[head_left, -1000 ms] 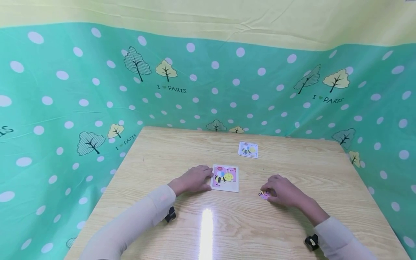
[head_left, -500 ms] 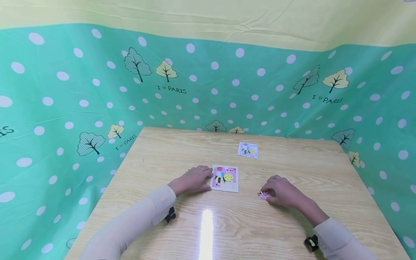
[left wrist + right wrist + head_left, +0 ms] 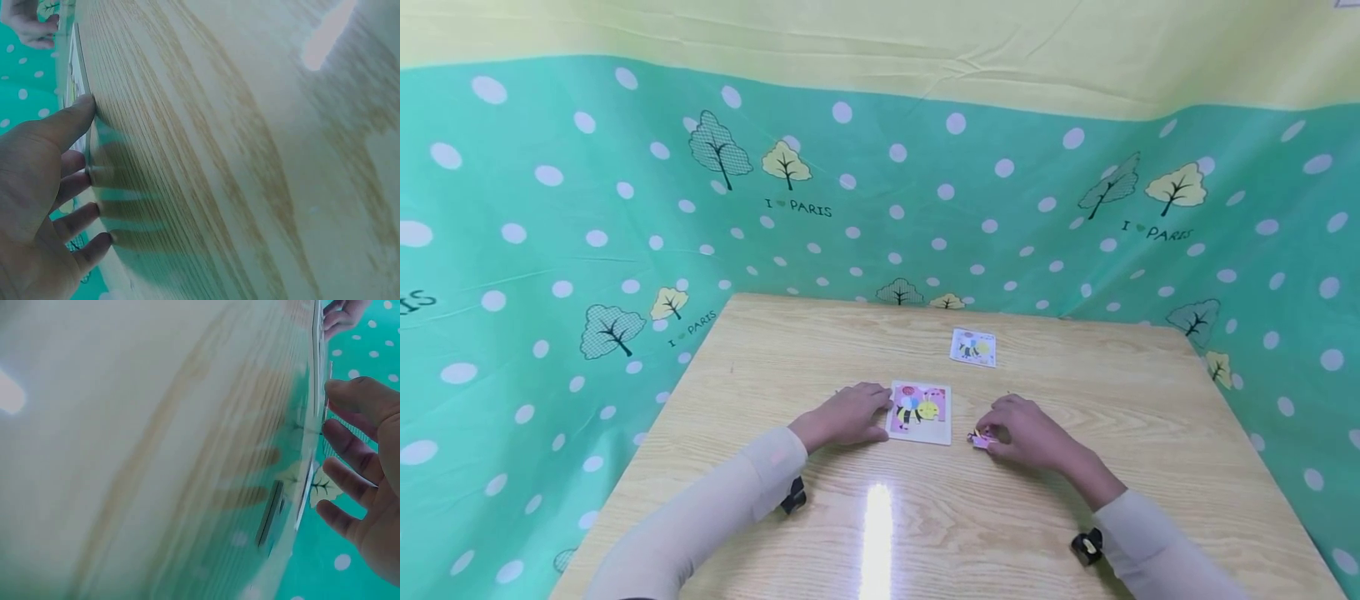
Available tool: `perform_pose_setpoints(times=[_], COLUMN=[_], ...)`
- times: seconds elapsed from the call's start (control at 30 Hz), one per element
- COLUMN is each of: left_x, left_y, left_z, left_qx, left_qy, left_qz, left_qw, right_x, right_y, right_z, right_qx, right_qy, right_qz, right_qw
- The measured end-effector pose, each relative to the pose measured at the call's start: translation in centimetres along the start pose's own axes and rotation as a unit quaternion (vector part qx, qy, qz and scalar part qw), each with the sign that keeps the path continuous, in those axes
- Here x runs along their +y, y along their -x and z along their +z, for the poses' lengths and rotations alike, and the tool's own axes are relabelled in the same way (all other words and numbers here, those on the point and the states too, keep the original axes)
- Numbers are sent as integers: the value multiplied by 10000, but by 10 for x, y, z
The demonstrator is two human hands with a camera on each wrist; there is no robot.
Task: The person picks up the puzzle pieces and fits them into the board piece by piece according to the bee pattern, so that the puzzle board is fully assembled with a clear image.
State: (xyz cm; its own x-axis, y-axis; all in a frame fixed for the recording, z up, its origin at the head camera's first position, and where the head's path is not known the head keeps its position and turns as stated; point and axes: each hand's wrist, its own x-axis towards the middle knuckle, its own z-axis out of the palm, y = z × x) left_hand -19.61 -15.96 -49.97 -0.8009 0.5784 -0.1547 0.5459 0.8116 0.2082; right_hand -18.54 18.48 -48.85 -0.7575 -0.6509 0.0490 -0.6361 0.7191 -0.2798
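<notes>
A small white-framed puzzle board with a bee picture lies at the middle of the wooden table. My left hand rests beside its left edge. Its thumb touches the board's edge and the fingers lie relaxed on the wood. My right hand pinches a small pink and yellow puzzle piece just off the board's lower right corner, low over the table. In the right wrist view the right hand's fingers hover by the table with the piece seen thin, edge-on.
A small reference card with the same bee picture lies farther back on the table. A green polka-dot cloth with trees walls in the table on the left, back and right sides. Glare marks the near table.
My right hand has slid left with the puzzle piece, from well right of the board to beside its lower right corner. The left hand and the board have not moved.
</notes>
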Motion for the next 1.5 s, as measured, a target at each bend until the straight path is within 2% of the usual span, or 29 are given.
perform_pose_setpoints(times=[0.73, 1.23, 1.5], left_x=[3, 3, 2], left_y=[0, 0, 0], left_z=[-2, -3, -3], left_qx=[-27, 26, 60], left_qy=[-63, -33, -60], left_qz=[-53, -9, 33], left_qw=[10000, 10000, 10000], right_x=[-34, -53, -55], right_y=[-53, -79, -86], right_z=[16, 21, 26], right_qx=[-179, -491, -539], right_qy=[-302, -200, 60], right_qz=[-103, -242, -331], right_qw=[9993, 9983, 9980])
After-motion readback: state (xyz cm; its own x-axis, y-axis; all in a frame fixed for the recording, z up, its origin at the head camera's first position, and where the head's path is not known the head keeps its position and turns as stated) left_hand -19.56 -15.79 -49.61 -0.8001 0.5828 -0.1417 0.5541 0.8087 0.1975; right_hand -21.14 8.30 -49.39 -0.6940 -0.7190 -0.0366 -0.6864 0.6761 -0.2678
